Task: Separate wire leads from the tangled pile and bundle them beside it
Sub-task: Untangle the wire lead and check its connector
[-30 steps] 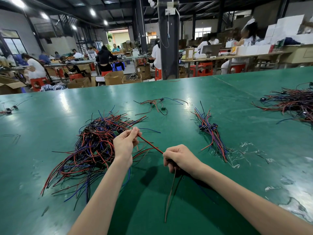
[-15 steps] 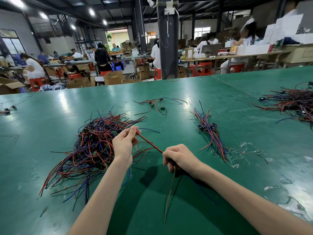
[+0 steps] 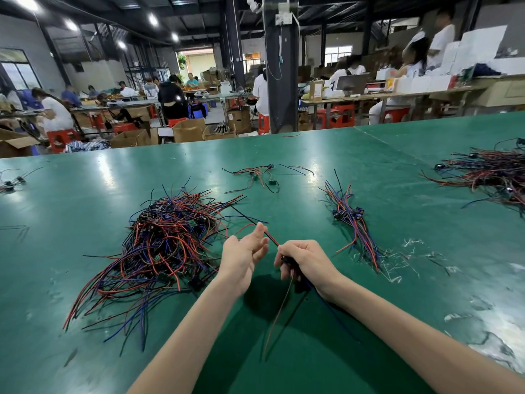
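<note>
A tangled pile of red, blue and black wire leads (image 3: 164, 245) lies on the green table (image 3: 85, 194), left of centre. My right hand (image 3: 305, 261) grips one lead (image 3: 279, 311) by its black connector; its wires hang toward me and a red-and-black strand runs up-left from the fist. My left hand (image 3: 245, 253) is beside it, fingers straight and relaxed, fingertips touching that strand. A tidy bundle of leads (image 3: 353, 223) lies to the right of my hands.
A few loose leads (image 3: 260, 176) lie further back at centre. Another large wire pile (image 3: 488, 172) sits at the far right, and small leads (image 3: 10, 183) at the left edge. Scraps of clear tape (image 3: 403, 257) litter the table at right. People work at benches beyond.
My left hand has let go of the strand it pinched and opened, moving right toward my right hand. The right hand keeps its grip on the lead.
</note>
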Motion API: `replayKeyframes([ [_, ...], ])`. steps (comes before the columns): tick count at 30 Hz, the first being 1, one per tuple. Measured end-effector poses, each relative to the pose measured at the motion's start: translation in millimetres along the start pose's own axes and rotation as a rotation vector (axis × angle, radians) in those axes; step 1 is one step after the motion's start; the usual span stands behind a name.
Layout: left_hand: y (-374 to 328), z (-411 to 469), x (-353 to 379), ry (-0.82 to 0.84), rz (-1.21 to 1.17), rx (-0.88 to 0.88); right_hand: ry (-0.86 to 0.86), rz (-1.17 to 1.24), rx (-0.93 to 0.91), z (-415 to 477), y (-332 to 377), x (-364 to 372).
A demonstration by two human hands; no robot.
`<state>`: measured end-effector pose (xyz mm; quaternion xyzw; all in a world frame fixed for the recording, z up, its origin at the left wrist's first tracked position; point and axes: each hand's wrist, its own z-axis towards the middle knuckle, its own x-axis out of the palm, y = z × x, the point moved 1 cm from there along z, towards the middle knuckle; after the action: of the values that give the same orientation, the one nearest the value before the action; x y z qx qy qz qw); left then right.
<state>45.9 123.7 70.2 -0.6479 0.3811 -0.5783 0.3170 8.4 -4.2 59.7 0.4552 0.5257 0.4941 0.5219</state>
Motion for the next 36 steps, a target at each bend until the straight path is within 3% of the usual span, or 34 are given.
replayKeyframes([
  [5,1,1,-5,-0.028,0.110,0.100,-0.011,-0.005,-0.013,-1,0,1],
  [8,5,-8,2,0.076,0.220,0.009,-0.026,-0.005,-0.015,-1,-1,2],
  [12,10,-14,4,0.159,0.404,0.092,-0.038,-0.005,-0.019,-2,-2,3],
  [25,-24,13,-25,-0.099,0.385,0.303,0.075,-0.085,-0.017,-2,-1,7],
  [30,-29,22,-37,-0.172,0.509,0.387,0.099,-0.076,-0.027,-2,-2,6],
  [33,-30,21,-37,-0.154,0.671,0.516,0.105,-0.075,-0.025,-2,-2,5],
  [36,-32,17,-37,-0.138,0.978,0.778,0.106,-0.066,-0.017,-3,-1,5],
])
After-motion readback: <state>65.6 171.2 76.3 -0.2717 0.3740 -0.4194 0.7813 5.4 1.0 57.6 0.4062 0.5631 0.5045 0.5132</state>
